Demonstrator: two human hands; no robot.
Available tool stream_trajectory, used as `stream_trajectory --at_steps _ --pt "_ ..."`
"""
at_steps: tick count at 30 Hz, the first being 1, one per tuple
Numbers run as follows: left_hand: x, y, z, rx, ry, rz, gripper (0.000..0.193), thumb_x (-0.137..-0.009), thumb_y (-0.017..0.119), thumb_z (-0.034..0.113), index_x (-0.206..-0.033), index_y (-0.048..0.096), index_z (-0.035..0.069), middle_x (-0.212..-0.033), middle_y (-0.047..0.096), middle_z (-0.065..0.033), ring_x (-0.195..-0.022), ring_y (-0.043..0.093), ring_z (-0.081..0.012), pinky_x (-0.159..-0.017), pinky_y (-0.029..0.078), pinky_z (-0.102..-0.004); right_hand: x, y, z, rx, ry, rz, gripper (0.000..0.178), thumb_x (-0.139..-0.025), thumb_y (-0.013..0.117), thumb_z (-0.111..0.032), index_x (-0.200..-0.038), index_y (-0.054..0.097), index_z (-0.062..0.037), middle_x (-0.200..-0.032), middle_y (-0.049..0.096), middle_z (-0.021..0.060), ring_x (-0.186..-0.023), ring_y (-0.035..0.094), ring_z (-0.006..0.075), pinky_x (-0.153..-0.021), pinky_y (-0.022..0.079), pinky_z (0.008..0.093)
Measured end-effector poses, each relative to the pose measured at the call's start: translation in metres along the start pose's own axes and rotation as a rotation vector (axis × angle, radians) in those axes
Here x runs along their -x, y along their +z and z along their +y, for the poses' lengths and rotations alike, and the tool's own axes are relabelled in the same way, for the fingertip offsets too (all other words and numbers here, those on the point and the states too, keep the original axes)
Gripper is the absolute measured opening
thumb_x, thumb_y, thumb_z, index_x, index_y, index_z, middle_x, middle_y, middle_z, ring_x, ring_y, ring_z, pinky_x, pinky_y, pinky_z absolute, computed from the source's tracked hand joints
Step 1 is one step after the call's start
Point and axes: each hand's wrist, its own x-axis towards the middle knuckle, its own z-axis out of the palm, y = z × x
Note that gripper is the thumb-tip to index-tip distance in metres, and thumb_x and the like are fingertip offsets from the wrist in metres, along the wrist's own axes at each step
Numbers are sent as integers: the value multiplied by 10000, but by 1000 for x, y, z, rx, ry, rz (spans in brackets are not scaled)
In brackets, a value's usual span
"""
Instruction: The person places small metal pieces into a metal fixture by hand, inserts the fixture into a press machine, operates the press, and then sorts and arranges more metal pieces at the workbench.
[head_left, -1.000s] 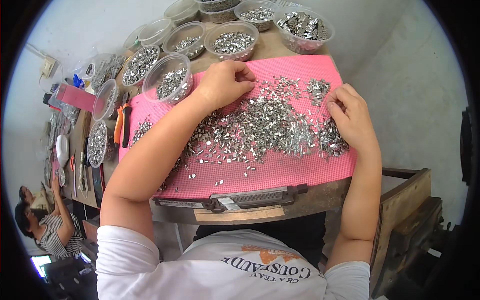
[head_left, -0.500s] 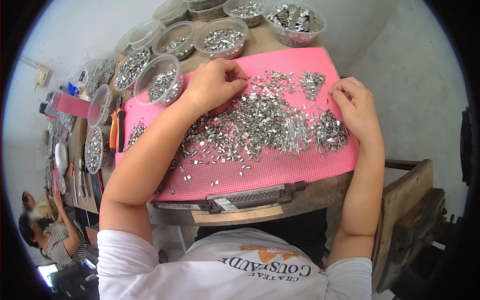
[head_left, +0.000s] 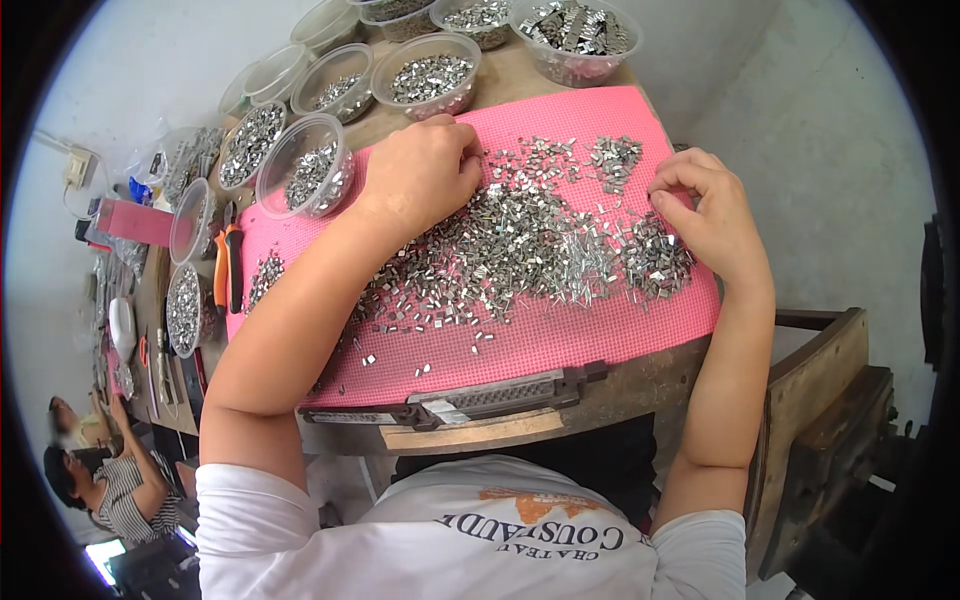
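Small silvery metal pieces [head_left: 500,245] lie heaped and scattered over a pink textured mat [head_left: 560,350]. At the heap's upper left, my left hand [head_left: 425,175] rests back-up with its fingers curled under. Its fingertips are mostly hidden, so I cannot see what they hold. My right hand [head_left: 708,208] hovers by the mat's right edge, thumb and fingers bent together; anything between them is too small to make out. Between the hands sits a small separate cluster of metal pieces [head_left: 614,163]. A denser group of pieces [head_left: 655,260] lies just below my right hand.
Clear plastic bowls of metal pieces line the back and left, including a bowl [head_left: 428,85] behind my left hand and a bowl of strips [head_left: 578,68]. Orange-and-black pliers [head_left: 229,262] lie left of the mat. A wooden drawer [head_left: 815,400] juts out at right. Other people sit far left.
My left hand has turned slightly, its thumb and fingers drawn closer together over the heap. The right hand stays in nearly the same place. The whole view has shifted a little.
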Motion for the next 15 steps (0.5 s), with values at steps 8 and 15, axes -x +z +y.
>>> stream_trajectory --at_steps 8,15 --pt "14 -19 -1 366 -43 -64 159 -984 664 180 -1026 660 26 -910 679 -56 -762 647 -155 -697 532 -323 0 0 -3 -53 83 -4 105 -815 712 -62 -883 746 10 -965 702 115 -989 658 291 -901 512 389" --pt "50 -30 17 1256 -157 -364 151 -1049 624 184 -1081 628 37 -895 581 37 -762 539 -53 -701 474 -220 0 4 -2 12 18 11 94 -812 712 -53 -874 746 8 -963 702 108 -988 657 288 -900 516 395"
